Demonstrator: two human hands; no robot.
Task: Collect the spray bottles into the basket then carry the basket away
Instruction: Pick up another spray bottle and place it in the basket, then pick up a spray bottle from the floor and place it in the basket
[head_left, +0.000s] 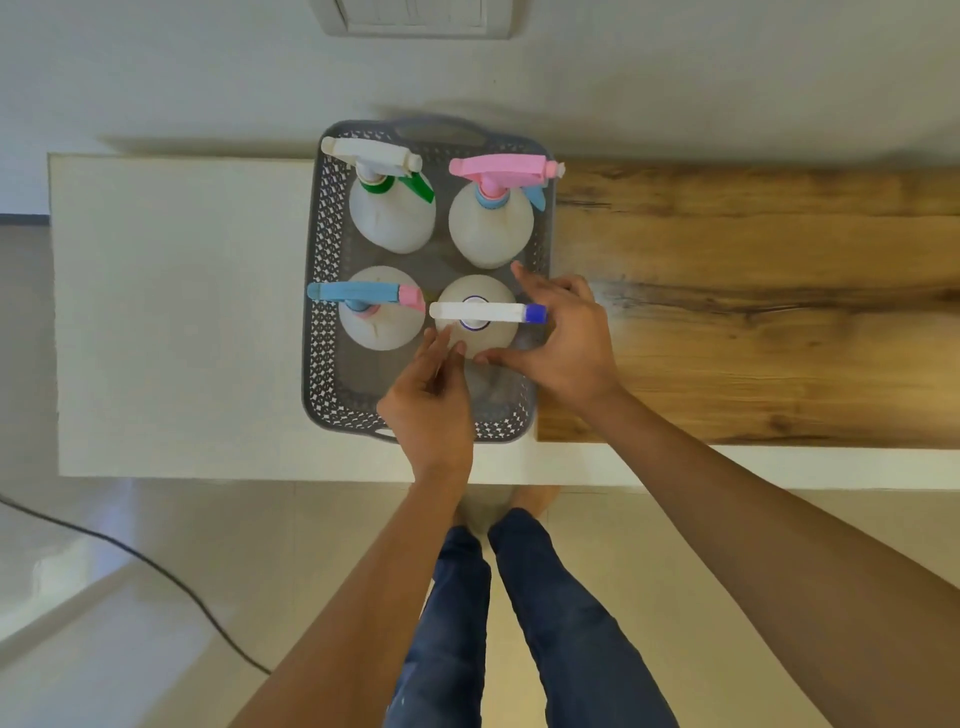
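Grey basket (332, 291) on the worktop (182, 312) holds four spray bottles. Right hand (561, 338) grasps the white-and-blue bottle (478, 327) between its fingers (524, 275); left hand (428, 400) touches it, fingers relaxed. Releasing carelessly could topple it against neighbouring bottles.

Matt grey perforated plastic basket (324, 291); inside the grip, smooth translucent plastic bottle (475, 343) with glossy white spray head (478, 312). Right of the grip, grained wood tabletop (753, 312); left, smooth white.
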